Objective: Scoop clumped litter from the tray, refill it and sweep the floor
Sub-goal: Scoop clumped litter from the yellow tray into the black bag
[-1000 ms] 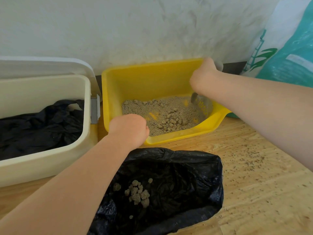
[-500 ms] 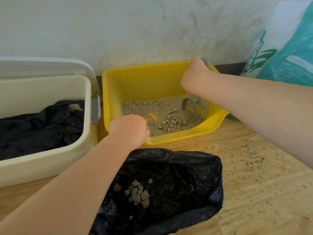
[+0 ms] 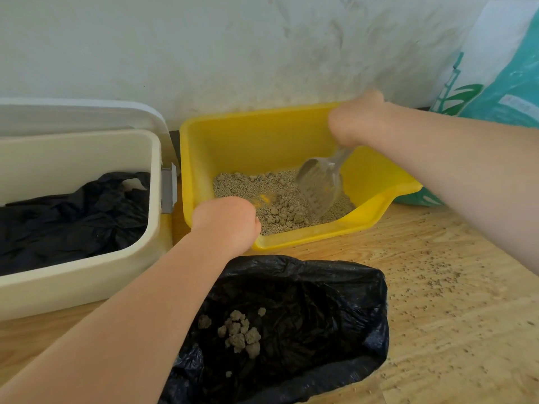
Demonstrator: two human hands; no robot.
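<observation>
A yellow litter tray [image 3: 262, 135] stands against the wall, tilted up at its right side. Grey-beige litter [image 3: 280, 199] with several clumps lies in its lower front part. My left hand [image 3: 227, 223] grips the tray's front left rim. My right hand [image 3: 358, 121] is closed on the handle of a clear slotted scoop [image 3: 319, 185], whose blade rests in the litter at the right. In front of the tray an open black bag [image 3: 320, 310] holds several clumps [image 3: 239, 333].
A cream bin [image 3: 87, 281] with a black liner and raised lid stands at the left. A teal and white litter sack [image 3: 495, 83] leans at the right. Loose grains [image 3: 431, 275] are scattered on the wooden floor to the right.
My right hand has moved left along the tray, bringing the scoop from the right corner into the middle of the litter. My left hand has stayed on the rim.
</observation>
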